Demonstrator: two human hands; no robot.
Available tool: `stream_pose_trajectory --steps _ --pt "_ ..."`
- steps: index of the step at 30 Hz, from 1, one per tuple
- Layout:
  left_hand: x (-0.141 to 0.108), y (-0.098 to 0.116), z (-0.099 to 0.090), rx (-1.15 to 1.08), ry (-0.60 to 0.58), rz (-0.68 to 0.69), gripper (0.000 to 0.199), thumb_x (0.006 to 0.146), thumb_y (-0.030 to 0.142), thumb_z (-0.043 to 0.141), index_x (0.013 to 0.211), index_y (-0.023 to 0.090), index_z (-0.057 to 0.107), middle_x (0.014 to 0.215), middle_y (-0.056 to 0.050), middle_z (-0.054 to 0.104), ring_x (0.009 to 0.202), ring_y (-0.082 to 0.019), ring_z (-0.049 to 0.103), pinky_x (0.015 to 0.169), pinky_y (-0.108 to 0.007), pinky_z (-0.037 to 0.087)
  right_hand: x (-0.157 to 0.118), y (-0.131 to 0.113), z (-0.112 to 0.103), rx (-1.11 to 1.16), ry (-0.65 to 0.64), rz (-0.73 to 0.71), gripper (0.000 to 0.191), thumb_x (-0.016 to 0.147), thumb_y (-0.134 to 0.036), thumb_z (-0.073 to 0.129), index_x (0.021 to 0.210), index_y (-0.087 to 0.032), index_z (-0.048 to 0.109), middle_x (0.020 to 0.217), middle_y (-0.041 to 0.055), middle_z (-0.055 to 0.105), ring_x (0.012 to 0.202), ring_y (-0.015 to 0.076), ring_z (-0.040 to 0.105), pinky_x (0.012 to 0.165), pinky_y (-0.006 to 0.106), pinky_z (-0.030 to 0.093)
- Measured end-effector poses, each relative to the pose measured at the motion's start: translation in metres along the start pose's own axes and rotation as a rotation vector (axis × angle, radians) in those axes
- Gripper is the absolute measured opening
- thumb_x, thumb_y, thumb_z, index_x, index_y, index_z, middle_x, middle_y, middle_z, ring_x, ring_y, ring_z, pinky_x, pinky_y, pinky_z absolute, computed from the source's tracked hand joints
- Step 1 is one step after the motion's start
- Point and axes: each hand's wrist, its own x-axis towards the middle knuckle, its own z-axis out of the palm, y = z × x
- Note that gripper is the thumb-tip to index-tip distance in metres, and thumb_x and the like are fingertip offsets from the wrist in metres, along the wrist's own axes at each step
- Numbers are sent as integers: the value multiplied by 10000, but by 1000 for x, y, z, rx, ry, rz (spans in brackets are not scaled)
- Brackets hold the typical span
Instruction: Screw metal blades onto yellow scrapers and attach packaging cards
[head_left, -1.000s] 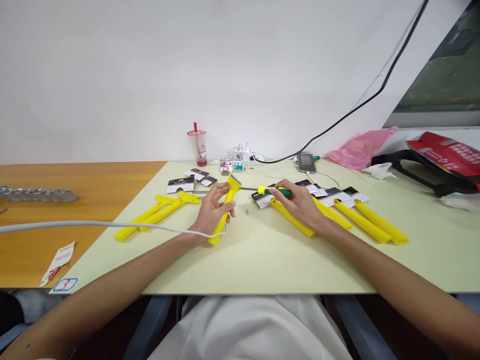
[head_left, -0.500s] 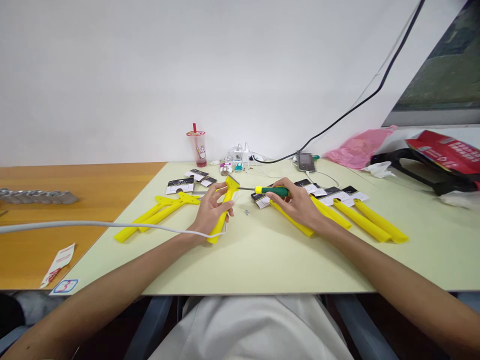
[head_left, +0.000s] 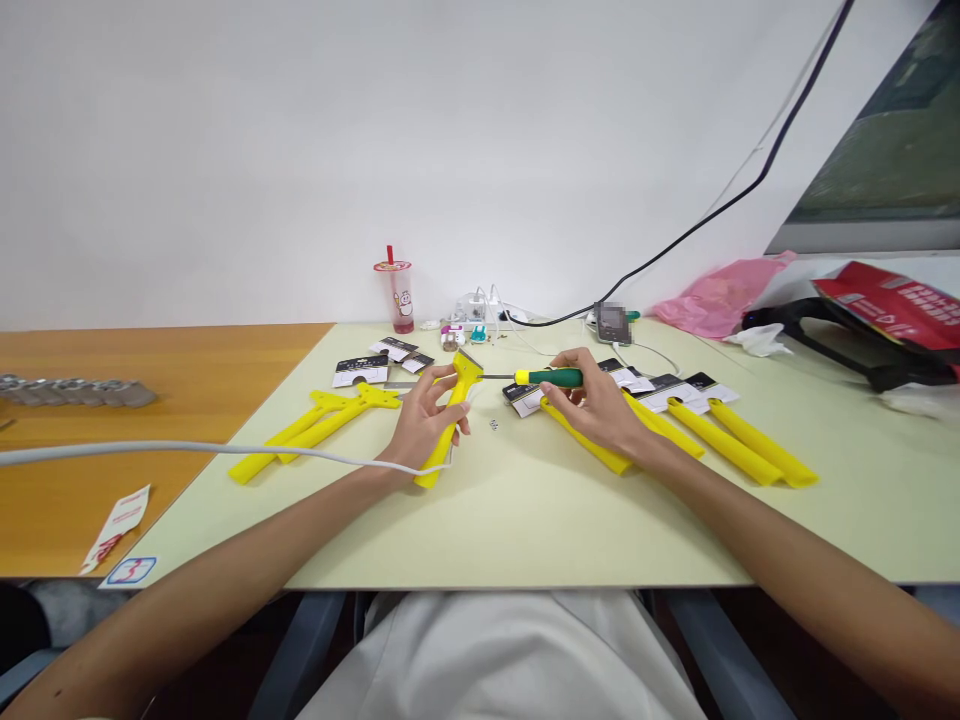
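Note:
My left hand [head_left: 424, 425] is closed around a yellow scraper [head_left: 466, 372], tilted with its wide head up and a thin blade along the top edge. My right hand [head_left: 596, 405] grips a screwdriver [head_left: 553, 378] by its green and yellow handle. The shaft points left, and its tip meets the scraper's head. Below the shaft, small screws [head_left: 493, 425] lie in a little group on the table. Left of my left hand rest two more yellow scrapers [head_left: 330, 430]. Several yellow handles [head_left: 724, 440] lie beside and under my right hand.
Black and white cards [head_left: 360, 371] lie behind both hands. A white cable [head_left: 292, 453] crosses my left wrist. Along the wall stand a cup with a straw [head_left: 402, 300], a power strip [head_left: 471, 308] and a small device [head_left: 613, 322]. Metal parts [head_left: 75, 390] sit on the wooden table.
My right fingers have shifted on the screwdriver's handle. The screwdriver and the scraper sit very slightly further right; the tip stays at the scraper's head.

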Motion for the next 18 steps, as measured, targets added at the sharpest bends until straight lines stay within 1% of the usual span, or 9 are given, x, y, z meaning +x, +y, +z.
stream_pose_trajectory --steps 4,8,11,13,15,17,18 --pt "1 2 0 -1 27 -17 614 759 348 946 1234 241 571 1391 -115 682 568 -97 707 454 -252 547 0 -2 -1 -9 -34 -45 313 1067 -539 637 1189 -268 536 886 44 694 725 229 623 635 353 518" --pt "2 4 0 10 41 -25 621 753 341 938 1246 236 577 1409 -125 668 565 -97 707 456 -254 541 0 -3 0 -27 -14 -54 366 1071 -618 636 1159 -265 590 830 22 683 683 213 595 646 351 486" --pt "2 2 0 10 27 -22 607 762 336 931 1243 236 575 1413 -124 668 563 -101 708 457 -258 539 0 -4 0 -65 -2 -6 426 1066 -688 621 1111 -264 632 703 -22 606 586 185 502 617 348 414" --pt "1 1 0 7 17 -18 594 772 334 928 1237 240 571 1412 -121 673 563 -102 709 457 -259 540 0 -4 0 -81 -7 36 449 1077 -709 586 1078 -263 643 653 -36 563 546 172 435 596 348 370" --pt "1 1 0 7 14 -15 580 781 328 925 1234 243 573 1409 -117 678 563 -99 707 456 -255 540 0 -4 0 -77 -9 62 456 1094 -709 546 1077 -261 632 688 -23 596 550 170 433 592 350 371" --pt "0 1 0 6 12 -12 570 786 323 924 1232 245 577 1401 -114 683 560 -97 706 456 -252 538 1 -5 0 -56 8 58 445 1094 -701 545 1098 -259 593 813 12 668 598 179 502 613 356 422" --pt "0 0 0 5 10 -11 568 788 322 925 1232 245 578 1399 -113 685 559 -96 705 456 -251 540 1 -5 0 -39 18 50 441 1078 -698 578 1119 -260 567 886 31 691 635 188 545 627 359 455"
